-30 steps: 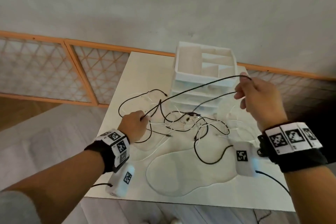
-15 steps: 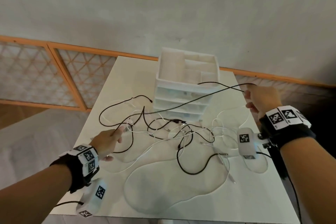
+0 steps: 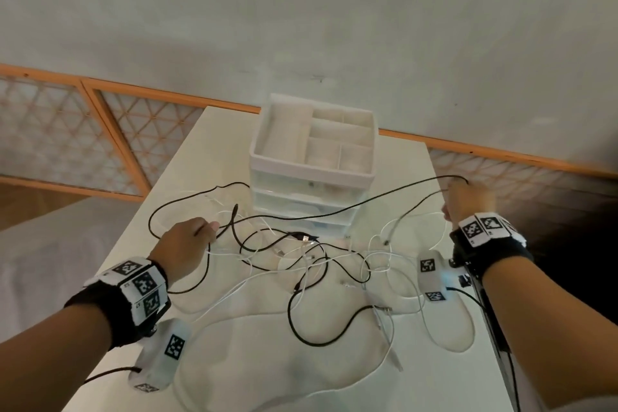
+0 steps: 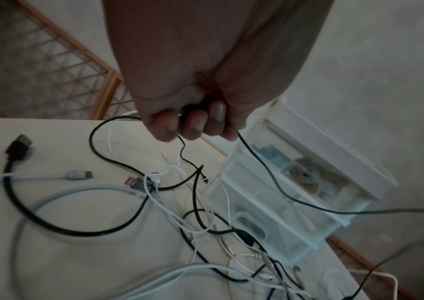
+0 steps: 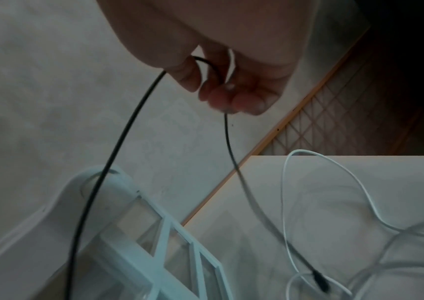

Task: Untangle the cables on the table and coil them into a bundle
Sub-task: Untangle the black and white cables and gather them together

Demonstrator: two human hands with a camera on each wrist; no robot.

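Observation:
Black and white cables lie in a tangle point(image 3: 301, 259) in the middle of the white table point(image 3: 214, 144). A thin black cable point(image 3: 368, 198) runs in the air in front of the drawer unit, from hand to hand. At the left of the tangle my left hand point(image 3: 204, 231) holds it, fingers curled round it point(image 4: 193, 127) just above the table. Over the table's right edge, my right hand point(image 3: 458, 194) is raised and pinches a loop of the same cable point(image 5: 221, 91). One strand point(image 5: 122, 134) drops from it past the drawer unit.
A white drawer unit point(image 3: 311, 174) with an open divided top tray stands at the back middle of the table. Loose white cable loops point(image 3: 444, 341) spread over the near and right parts. A black USB plug point(image 4: 18, 144) lies at the left. An orange lattice rail runs behind.
My hands have moved apart: the right one has drawn the black cable out to the right and lower. The stretch of cable between my hands is longer.

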